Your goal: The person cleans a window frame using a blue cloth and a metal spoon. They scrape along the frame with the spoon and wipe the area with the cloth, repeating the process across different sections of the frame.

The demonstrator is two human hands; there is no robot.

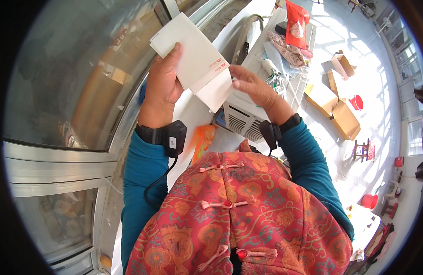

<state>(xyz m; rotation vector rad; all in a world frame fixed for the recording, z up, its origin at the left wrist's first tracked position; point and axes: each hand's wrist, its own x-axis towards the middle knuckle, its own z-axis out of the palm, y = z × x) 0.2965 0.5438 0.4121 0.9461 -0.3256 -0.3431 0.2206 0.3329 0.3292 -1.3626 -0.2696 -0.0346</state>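
My left hand point(165, 80) grips a small stack of white paper sheets or thin pads point(194, 50), the thumb on top and the fingers underneath. Red and dark print shows along their edges. A lower white sheet point(215, 90) juts out from the stack towards my right hand point(252, 84). The right hand has its fingers apart at that sheet's right edge; whether the fingertips touch it cannot be told. Both wrists wear black straps with dark devices and cables.
Glass panes in metal frames point(60, 168) stand close at the left. Right of the hands is a white cabinet point(252, 113) bearing a red packet point(297, 27), patterned cloth point(287, 48) and a string spool point(268, 67). Opened cardboard boxes point(345, 118) and red buckets point(356, 102) lie on the floor.
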